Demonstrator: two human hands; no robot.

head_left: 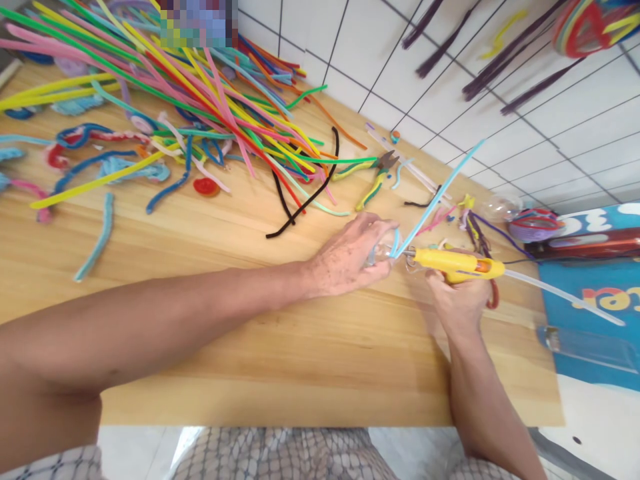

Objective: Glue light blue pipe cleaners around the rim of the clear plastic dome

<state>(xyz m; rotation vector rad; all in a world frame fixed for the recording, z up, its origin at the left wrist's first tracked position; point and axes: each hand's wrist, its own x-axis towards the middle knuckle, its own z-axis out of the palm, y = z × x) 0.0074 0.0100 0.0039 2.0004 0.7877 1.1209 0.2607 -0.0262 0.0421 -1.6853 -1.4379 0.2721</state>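
My right hand [463,300] is wrapped round the handle of a yellow hot glue gun [445,261], and a clear glue stick [567,297] juts from its back end. The gun's metal tip points left and meets a light blue pipe cleaner [443,192], or comes very close to it. My left hand [353,257] is closed on a small clear plastic piece [381,251], its shape mostly hidden by the fingers. One end of the pipe cleaner loops at this piece, while the other sticks up to the right.
Many coloured pipe cleaners [200,100] are heaped at the back left. Green-and-yellow pliers [373,179] lie beyond my left hand, beside black pipe cleaners [313,200]. A red disc [207,187] is further left. White tiled wall [340,67] borders the table; a clear container [590,347] lies right.
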